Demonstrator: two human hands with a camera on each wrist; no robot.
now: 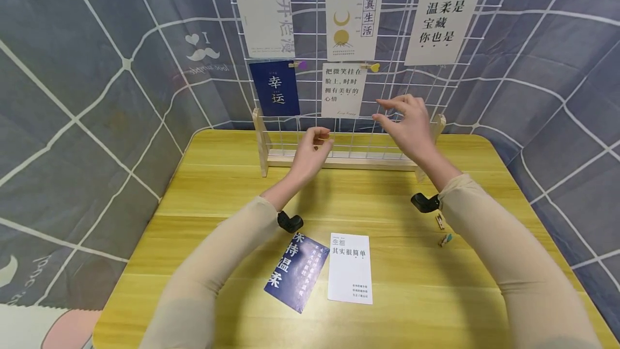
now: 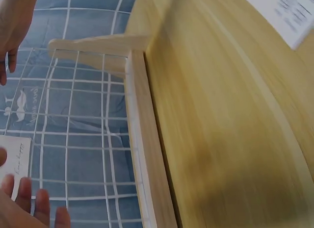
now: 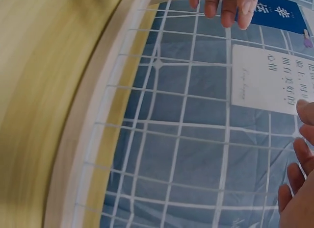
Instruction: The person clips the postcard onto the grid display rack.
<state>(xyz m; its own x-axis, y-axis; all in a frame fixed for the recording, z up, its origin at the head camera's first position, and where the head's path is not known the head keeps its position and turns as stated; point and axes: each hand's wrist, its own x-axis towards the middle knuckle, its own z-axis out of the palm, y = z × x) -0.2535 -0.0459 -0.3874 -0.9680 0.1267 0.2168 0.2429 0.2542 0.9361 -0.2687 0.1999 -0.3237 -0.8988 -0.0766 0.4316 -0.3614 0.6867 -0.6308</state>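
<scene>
A white wire grid rack (image 1: 344,147) with a wooden base (image 1: 339,162) stands at the back of the table. My right hand (image 1: 410,123) is held before it, thumb and fingers apart, holding nothing. Just left of those fingertips hangs a white postcard (image 1: 342,90) under a yellow-heart clothespin (image 1: 373,67). Lower and to the left, my left hand (image 1: 310,158) hovers with loosely bent fingers and nothing in them. Above it hangs a dark blue postcard (image 1: 275,88) with a purple-heart clothespin (image 1: 301,65). In the right wrist view, the white card (image 3: 260,81) lies between both hands' fingers.
Three larger postcards (image 1: 353,20) are clipped along the rack's top row. On the wooden table (image 1: 213,187) lie a blue postcard (image 1: 296,273) and a white postcard (image 1: 350,271). Two loose clothespins (image 1: 444,239) lie beside the right forearm. Grey gridded cloth (image 1: 68,96) surrounds the table.
</scene>
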